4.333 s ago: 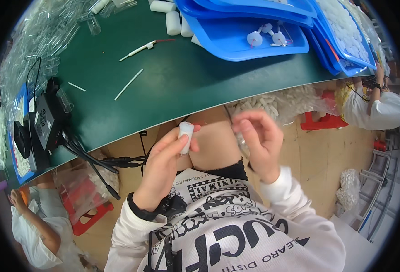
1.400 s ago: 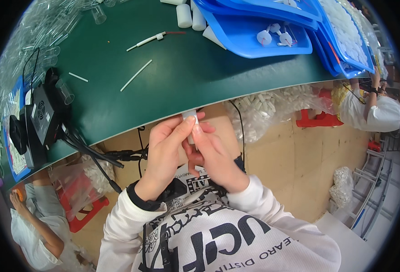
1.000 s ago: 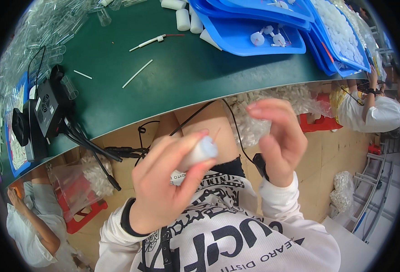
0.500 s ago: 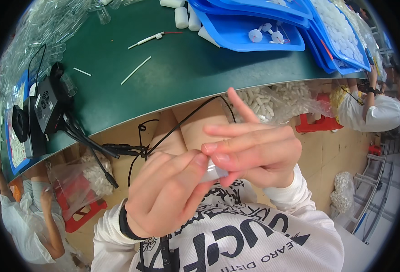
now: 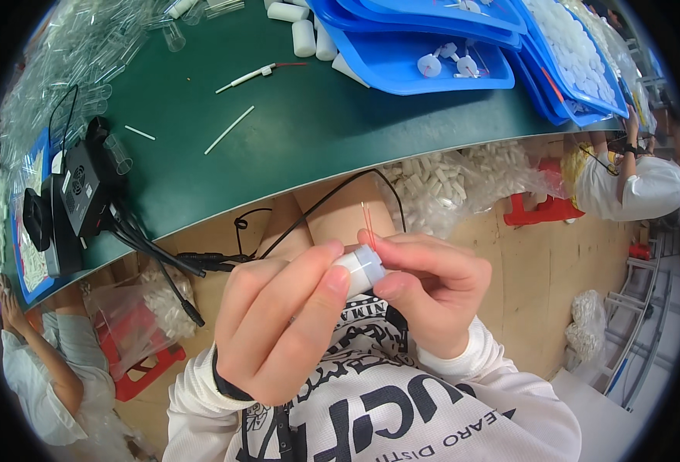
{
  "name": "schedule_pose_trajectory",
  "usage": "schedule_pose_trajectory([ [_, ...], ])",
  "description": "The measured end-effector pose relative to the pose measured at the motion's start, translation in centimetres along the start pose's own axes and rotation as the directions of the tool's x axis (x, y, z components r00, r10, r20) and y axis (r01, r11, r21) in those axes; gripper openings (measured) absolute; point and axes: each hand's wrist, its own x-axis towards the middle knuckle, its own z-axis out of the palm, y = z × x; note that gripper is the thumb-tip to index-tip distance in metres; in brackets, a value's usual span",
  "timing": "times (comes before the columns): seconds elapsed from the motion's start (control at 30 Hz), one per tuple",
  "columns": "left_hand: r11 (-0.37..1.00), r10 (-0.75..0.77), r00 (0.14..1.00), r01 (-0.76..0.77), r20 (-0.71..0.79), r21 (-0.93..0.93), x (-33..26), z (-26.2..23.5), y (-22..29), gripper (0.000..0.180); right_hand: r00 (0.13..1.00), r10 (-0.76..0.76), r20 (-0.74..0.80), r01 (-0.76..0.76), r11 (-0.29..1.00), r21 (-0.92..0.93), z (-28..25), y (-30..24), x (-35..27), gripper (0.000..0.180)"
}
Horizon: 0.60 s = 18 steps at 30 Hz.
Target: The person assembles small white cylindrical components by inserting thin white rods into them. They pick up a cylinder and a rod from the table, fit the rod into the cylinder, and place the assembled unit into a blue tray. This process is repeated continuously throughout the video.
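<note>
Now that the hands are drawing back down from the camera, both are closing together on a small white plastic cylinder [image 5: 361, 266], so the fitting work is carrying on in the lap. Her left hand [image 5: 278, 323] is pinching its body while the right hand [image 5: 426, 291] is gripping the clear end, where thin red wires [image 5: 368, 218] are sticking up just above the fingertips.
</note>
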Motion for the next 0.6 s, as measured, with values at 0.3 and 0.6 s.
schedule_pose_trajectory([
  [0.3,0.986,-0.056,0.995,0.069,0.088,-0.153,-0.2,0.1,-1.1,0.037,0.944,0.257,0.206,-0.296,0.937,0.185,-1.5,-0.1,1.0,0.028],
  [0.6,0.66,-0.542,0.84,0.447,0.029,-0.604,-1.9,1.6,-1.4,0.033,0.98,0.163,0.11,-0.185,0.955,0.231,-1.9,1.2,1.3,0.03],
])
